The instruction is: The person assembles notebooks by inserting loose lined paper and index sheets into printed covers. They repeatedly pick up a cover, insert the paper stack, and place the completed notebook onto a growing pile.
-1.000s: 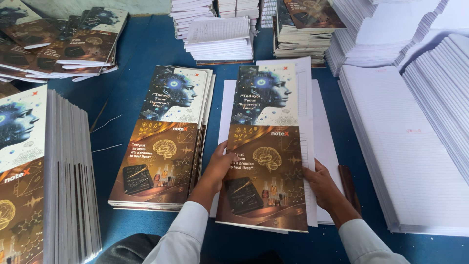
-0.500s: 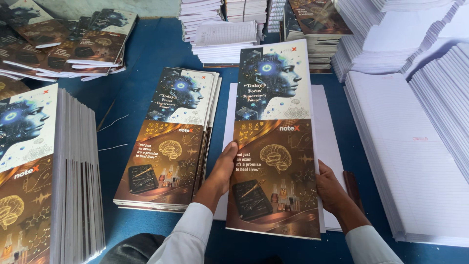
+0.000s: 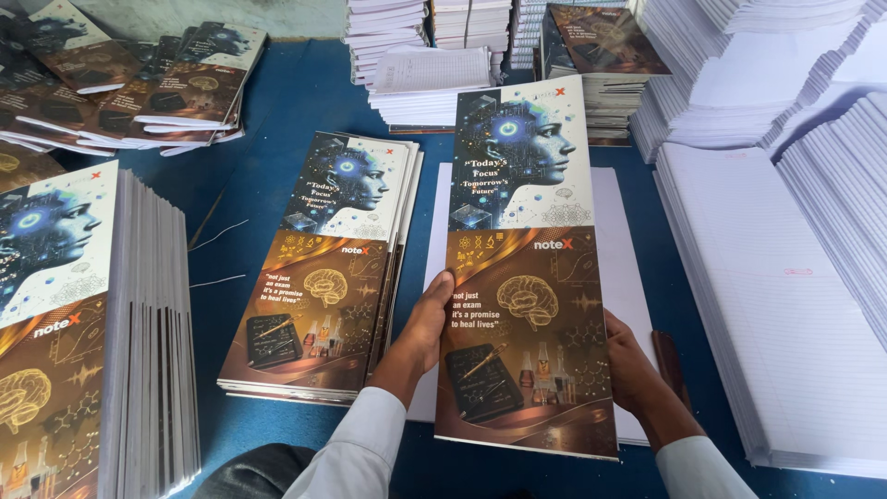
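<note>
Head view: left hand (image 3: 427, 323) and right hand (image 3: 633, 365) gripping one printed cover (image 3: 527, 268) above white sheets (image 3: 628, 268); cover stack (image 3: 323, 277) beside, many stacks left

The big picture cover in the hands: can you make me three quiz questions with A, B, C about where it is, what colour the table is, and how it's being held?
1. Where is the printed cover sheet?
A. above the white paper stack
B. under the table
C. on the far shelf
2. What colour is the table?
A. red
B. blue
C. yellow
3. How is the cover held?
A. by both hands
B. by one hand
C. by nobody

Answers: 1 A, the white paper stack shows behind its edges. 2 B, bare blue shows between the piles. 3 A, the left hand grips its left edge and the right hand its right edge.
</note>
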